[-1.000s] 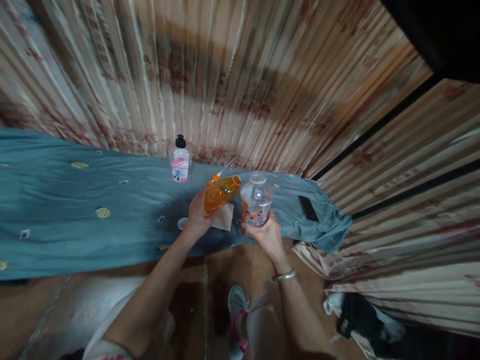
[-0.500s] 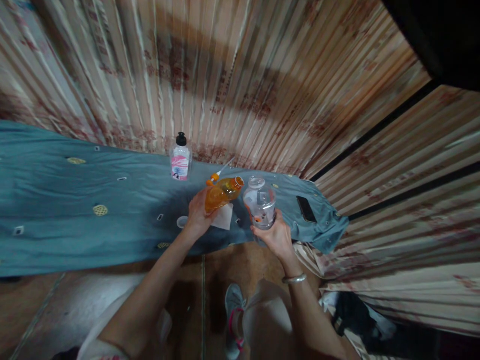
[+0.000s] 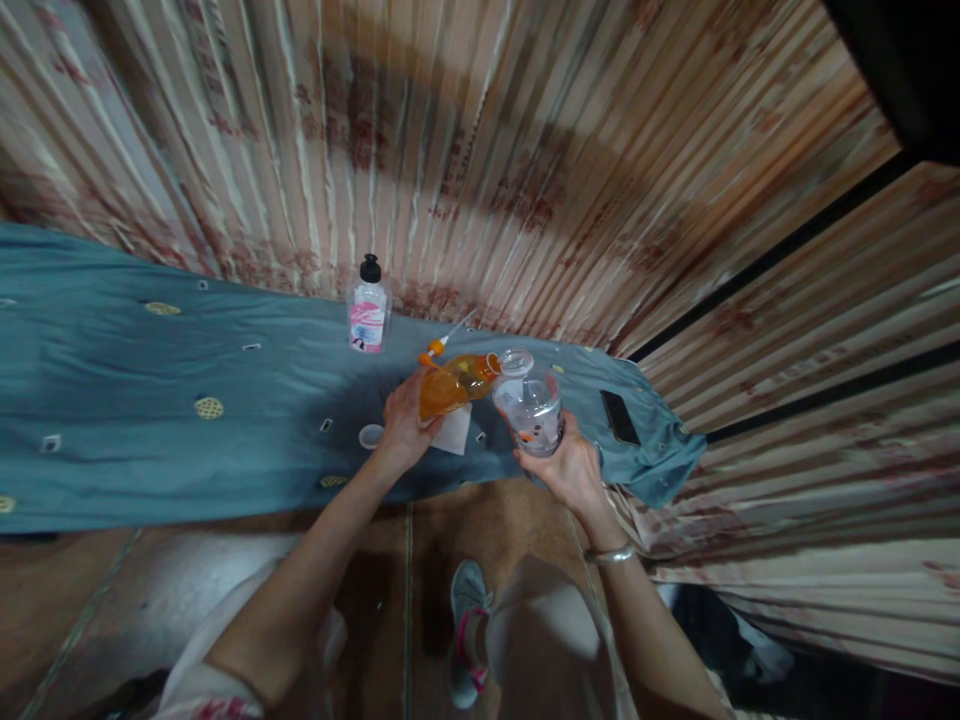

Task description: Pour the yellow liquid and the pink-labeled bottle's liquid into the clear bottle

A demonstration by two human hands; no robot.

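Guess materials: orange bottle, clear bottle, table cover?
Orange bottle: likely translucent glossy plastic; light shines through it. Clear bottle: seemingly transparent plastic, maybe glass; see-through, printed marks. Table cover: blue matte woven fabric; wrinkles, draped corner.

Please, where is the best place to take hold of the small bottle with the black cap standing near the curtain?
Probably around the body of the black-capped bottle, below the narrow cap, coming from the near side. It stands upright and alone on the blue cloth, with the curtain close behind.

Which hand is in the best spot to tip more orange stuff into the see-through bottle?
The left hand, probably. It grips the orange bottle, already tilted with its mouth at the clear bottle's opening. The right hand is wrapped around the clear bottle, holding it from below, so it is busy.
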